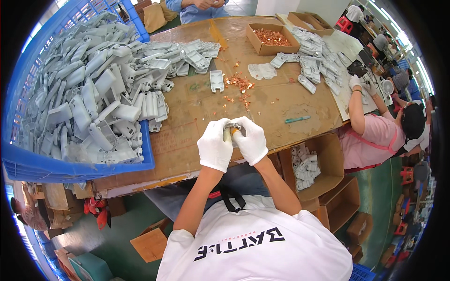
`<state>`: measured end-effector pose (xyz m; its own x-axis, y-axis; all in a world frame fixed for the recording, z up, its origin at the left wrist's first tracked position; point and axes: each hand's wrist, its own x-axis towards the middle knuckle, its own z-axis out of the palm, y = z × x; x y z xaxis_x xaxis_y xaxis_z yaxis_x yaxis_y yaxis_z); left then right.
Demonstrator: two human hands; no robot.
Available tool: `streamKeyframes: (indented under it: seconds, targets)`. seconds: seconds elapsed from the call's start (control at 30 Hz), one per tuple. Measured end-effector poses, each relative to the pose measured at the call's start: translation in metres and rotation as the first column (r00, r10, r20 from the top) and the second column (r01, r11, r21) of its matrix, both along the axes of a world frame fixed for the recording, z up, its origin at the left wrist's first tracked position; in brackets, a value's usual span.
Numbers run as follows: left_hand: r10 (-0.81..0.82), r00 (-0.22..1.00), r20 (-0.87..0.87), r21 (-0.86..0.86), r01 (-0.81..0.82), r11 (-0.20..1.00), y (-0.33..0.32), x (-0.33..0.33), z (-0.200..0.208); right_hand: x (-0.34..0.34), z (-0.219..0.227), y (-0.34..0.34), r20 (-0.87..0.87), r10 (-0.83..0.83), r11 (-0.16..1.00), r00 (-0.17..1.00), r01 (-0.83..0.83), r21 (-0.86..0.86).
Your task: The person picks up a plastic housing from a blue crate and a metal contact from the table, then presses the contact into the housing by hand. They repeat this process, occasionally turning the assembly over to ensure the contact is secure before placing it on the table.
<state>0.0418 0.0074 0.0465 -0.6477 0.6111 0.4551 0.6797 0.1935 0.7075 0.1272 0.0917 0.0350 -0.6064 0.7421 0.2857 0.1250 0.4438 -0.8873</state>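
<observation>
Just over the table's near edge, my left hand (pixel 215 146) and my right hand (pixel 251 142), both in white knit gloves, meet with their fingers closed. Between their fingertips sits a pale grey plastic housing (pixel 233 125), mostly hidden by the gloves. A small yellow-orange spot shows by my right thumb; what it is I cannot tell. Beyond my hands lies a loose heap of small copper-coloured metal pieces (pixel 240 83). One single plastic housing (pixel 216 81) rests beside that heap, its open side up.
A blue crate (pixel 79 171) heaped with housings stands at the left. Copper pieces fill a cardboard box (pixel 266 50) at the far side. A teal pen-like tool (pixel 297 119) lies at right. Below the table edge, a carton (pixel 330 161) holds more housings. Co-workers sit across and at right.
</observation>
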Motion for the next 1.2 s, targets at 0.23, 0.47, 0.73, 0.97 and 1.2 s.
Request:
streamKeyframes:
  seconds: [0.23,0.47,0.73,0.97,1.2]
  targets:
    - [-0.084,0.996,0.000,0.043,0.084,0.996,0.003,-0.018,0.007,0.004,0.005,0.004,-0.020,0.148,0.989,0.989,-0.147,0.025]
    - [-0.135,0.991,-0.014,0.052,0.136,0.989,0.004,-0.024,-0.002,0.011,0.020,0.004,0.087,0.250,0.968,0.964,-0.251,0.007]
    - [-0.187,0.978,0.094,-0.048,0.192,0.980,0.005,-0.032,0.003,0.008,-0.005,0.004,0.053,0.156,0.988,0.986,-0.157,0.013]
    - [-0.253,0.959,0.127,-0.079,0.264,0.961,0.004,-0.031,0.008,0.016,0.004,-0.003,0.066,0.076,0.985,0.995,-0.085,0.148]
    - [-0.207,0.963,0.173,-0.001,0.211,0.978,0.004,-0.018,0.009,0.020,0.010,-0.007,0.041,0.061,0.964,0.997,-0.069,0.255]
